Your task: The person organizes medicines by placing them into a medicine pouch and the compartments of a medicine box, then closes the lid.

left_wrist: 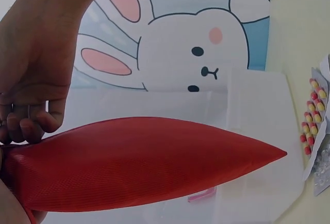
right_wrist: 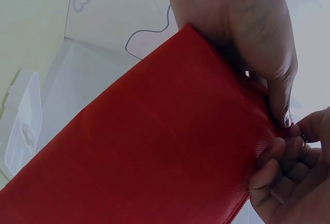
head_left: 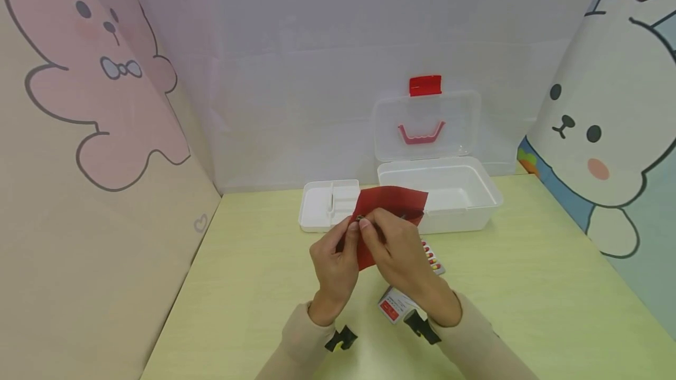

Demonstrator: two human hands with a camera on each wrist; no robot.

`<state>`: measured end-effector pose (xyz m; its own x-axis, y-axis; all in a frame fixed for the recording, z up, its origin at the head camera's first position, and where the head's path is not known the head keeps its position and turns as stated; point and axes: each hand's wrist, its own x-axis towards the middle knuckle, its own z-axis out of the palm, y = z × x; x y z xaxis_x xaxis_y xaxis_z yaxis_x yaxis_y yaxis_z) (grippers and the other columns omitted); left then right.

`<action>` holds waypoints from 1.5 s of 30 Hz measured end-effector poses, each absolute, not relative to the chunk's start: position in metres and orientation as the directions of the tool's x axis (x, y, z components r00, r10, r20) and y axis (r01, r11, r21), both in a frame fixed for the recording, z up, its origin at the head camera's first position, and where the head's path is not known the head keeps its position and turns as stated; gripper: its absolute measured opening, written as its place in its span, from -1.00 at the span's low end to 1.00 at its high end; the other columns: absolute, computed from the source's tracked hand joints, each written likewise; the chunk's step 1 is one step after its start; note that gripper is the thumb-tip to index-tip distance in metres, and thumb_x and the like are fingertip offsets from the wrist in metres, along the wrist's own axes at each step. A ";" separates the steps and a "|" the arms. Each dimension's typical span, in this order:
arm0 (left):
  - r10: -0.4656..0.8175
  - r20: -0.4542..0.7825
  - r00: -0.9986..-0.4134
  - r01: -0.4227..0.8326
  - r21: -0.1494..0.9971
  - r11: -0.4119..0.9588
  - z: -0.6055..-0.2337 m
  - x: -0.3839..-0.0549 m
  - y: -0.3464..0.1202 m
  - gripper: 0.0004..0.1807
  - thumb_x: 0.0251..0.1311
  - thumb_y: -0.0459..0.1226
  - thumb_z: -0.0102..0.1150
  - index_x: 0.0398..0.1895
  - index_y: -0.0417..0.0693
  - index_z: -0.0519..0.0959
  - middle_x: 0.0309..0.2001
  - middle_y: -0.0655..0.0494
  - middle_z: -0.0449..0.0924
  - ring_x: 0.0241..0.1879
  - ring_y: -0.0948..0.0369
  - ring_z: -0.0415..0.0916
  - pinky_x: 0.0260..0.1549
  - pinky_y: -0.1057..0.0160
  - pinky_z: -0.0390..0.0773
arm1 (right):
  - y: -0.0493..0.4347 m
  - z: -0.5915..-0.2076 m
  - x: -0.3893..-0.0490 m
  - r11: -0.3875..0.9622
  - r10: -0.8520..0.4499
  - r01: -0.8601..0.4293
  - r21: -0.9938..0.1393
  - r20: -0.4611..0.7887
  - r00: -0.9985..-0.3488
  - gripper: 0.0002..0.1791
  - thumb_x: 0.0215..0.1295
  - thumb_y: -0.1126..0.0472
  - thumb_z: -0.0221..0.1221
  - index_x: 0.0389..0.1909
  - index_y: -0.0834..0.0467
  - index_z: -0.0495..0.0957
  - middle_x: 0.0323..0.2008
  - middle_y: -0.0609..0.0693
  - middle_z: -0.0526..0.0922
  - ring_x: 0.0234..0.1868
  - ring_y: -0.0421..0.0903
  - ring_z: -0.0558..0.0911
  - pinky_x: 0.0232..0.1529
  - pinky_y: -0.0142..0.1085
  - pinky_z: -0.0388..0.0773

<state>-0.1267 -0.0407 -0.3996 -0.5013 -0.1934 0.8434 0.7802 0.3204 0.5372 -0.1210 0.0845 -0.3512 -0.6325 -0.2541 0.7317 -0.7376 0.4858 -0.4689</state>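
Both hands hold up a red zip pouch (head_left: 393, 197) in front of the white box. At its left end, my left hand (head_left: 335, 260) pinches the edge between thumb and fingers. My right hand (head_left: 401, 251) pinches the pouch right beside the left fingertips, where a small metal-looking bit shows. In the right wrist view a toothed zip edge runs along the pouch (right_wrist: 154, 141) below the curled right fingers (right_wrist: 268, 177). Seen from the left wrist, the pouch (left_wrist: 139, 167) bulges in the middle and narrows to a point. What it contains is hidden.
Behind stands a white box (head_left: 488, 207) with its clear lid (head_left: 459, 122) raised. A white compartment tray (head_left: 311, 224) lies to its left. A blister pack of red and yellow capsules (head_left: 433, 260) and a small white-and-red carton (head_left: 391, 309) lie under the right arm.
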 end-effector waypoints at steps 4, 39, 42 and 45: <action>-0.186 0.864 -0.468 0.793 0.504 0.343 -0.399 -0.126 -0.041 -0.80 0.13 -0.59 0.19 -0.18 -0.37 0.67 -0.34 -0.23 0.73 -0.43 0.08 0.71 -0.38 0.33 0.68 | 0.085 -0.352 -0.121 0.489 -0.242 -0.745 -0.454 0.750 -0.616 -0.85 0.29 0.34 0.12 -0.48 0.13 0.46 -0.61 -0.11 0.42 -0.57 -0.31 0.35 -0.54 -0.47 0.34; -0.332 0.784 -0.525 0.741 0.613 0.275 -0.386 -0.117 -0.053 -0.80 0.19 -0.56 0.13 -0.17 -0.34 0.68 -0.38 -0.23 0.70 -0.50 0.12 0.64 -0.45 0.34 0.66 | 0.118 -0.363 -0.129 0.554 -0.135 -0.623 -0.552 0.679 -0.722 -0.75 0.25 0.39 0.10 -0.59 0.09 0.40 -0.70 -0.19 0.27 -0.60 -0.30 0.29 -0.61 -0.44 0.25; -0.341 0.777 -0.529 0.737 0.620 0.269 -0.384 -0.116 -0.056 -0.81 0.20 -0.55 0.14 -0.18 -0.33 0.68 -0.40 -0.23 0.69 -0.50 0.15 0.63 -0.46 0.35 0.65 | 0.121 -0.364 -0.129 0.561 -0.129 -0.613 -0.556 0.673 -0.729 -0.76 0.26 0.38 0.10 -0.59 0.09 0.41 -0.70 -0.18 0.27 -0.60 -0.29 0.31 -0.61 -0.44 0.25; -0.359 0.767 -0.532 0.729 0.630 0.267 -0.382 -0.115 -0.061 -0.83 0.26 -0.49 0.14 -0.17 -0.31 0.68 -0.38 -0.21 0.70 -0.49 0.18 0.62 -0.46 0.35 0.65 | 0.125 -0.366 -0.130 0.578 -0.121 -0.597 -0.556 0.665 -0.737 -0.77 0.27 0.36 0.10 -0.57 0.10 0.41 -0.69 -0.17 0.29 -0.58 -0.26 0.32 -0.60 -0.44 0.27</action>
